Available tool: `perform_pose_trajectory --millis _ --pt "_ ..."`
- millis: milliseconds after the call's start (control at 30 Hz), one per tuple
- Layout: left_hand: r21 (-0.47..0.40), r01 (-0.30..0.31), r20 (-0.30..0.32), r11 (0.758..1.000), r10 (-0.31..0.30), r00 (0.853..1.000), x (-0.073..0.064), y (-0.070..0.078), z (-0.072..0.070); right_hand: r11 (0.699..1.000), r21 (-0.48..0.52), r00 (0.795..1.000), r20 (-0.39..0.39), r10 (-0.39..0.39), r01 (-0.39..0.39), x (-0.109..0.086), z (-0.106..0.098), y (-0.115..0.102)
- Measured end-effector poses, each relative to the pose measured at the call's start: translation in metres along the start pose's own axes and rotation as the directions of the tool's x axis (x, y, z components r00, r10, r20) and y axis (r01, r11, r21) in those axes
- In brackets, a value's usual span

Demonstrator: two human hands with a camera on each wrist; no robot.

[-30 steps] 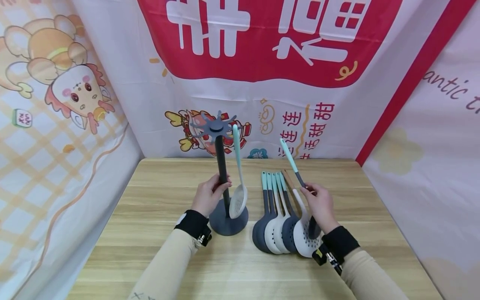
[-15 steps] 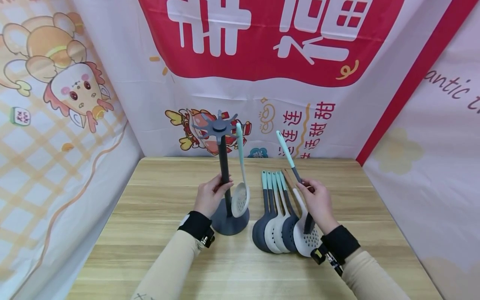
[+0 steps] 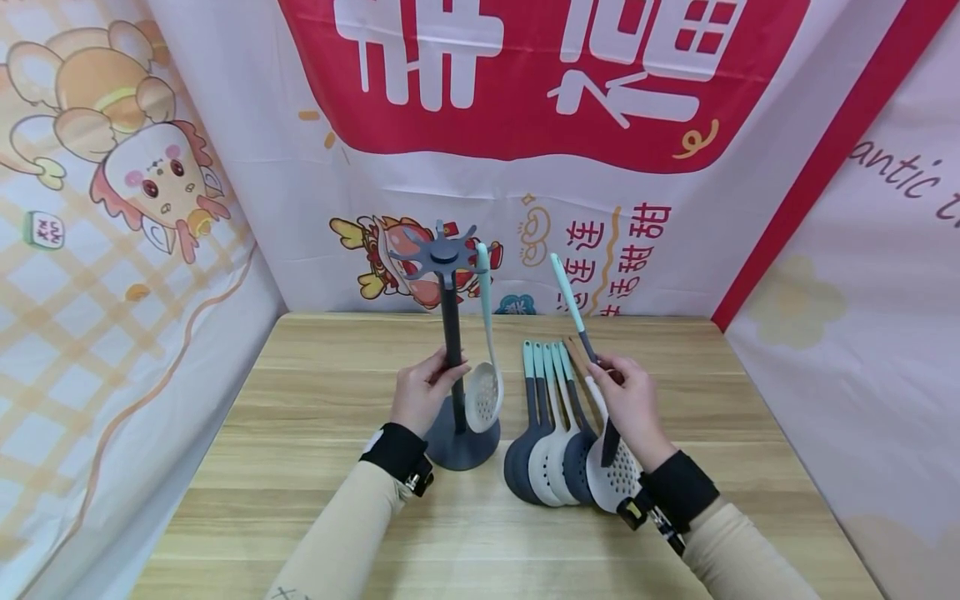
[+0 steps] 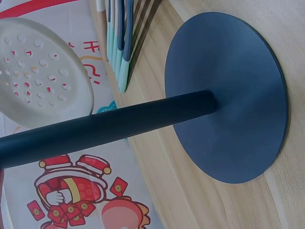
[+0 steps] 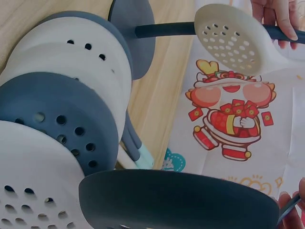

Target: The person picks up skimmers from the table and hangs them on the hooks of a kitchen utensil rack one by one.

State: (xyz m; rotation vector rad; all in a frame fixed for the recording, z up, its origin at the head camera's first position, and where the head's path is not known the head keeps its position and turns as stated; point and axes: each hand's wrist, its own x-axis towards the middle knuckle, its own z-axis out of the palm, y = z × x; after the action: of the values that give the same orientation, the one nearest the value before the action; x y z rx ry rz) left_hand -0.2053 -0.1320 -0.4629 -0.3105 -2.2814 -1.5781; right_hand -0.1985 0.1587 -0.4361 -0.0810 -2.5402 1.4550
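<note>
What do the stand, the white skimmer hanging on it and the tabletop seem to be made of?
Stand: metal or hard plastic, I can't tell which; smooth dark surface with a soft sheen.
White skimmer: probably moulded plastic or silicone; fairly matte, one even colour, smooth-rimmed holes.
Tabletop: wood or wood-look laminate; satin, with pale grain streaks.

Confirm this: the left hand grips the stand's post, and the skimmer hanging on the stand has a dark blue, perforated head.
Wrong on colour: the hanging skimmer has a white perforated head, not dark blue, as the right wrist view shows. The left hand does grip the stand's post.
</note>
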Motion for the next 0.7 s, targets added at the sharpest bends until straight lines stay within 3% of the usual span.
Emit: perform_pose_trajectory --millis 367,700 --pt "0.0 -0.039 -0.066 0.999 0.039 0.997 -0.001 0.0 0.006 0.994 0.106 0.999 0.034 -0.023 0.019 -0.007 0.002 -0.017" --pt "0.04 -0.054 -0.063 0.998 0.057 0.996 -0.003 0.0 0.008 0.987 0.154 0.998 0.038 -0.056 0.05 -0.017 0.003 -0.028"
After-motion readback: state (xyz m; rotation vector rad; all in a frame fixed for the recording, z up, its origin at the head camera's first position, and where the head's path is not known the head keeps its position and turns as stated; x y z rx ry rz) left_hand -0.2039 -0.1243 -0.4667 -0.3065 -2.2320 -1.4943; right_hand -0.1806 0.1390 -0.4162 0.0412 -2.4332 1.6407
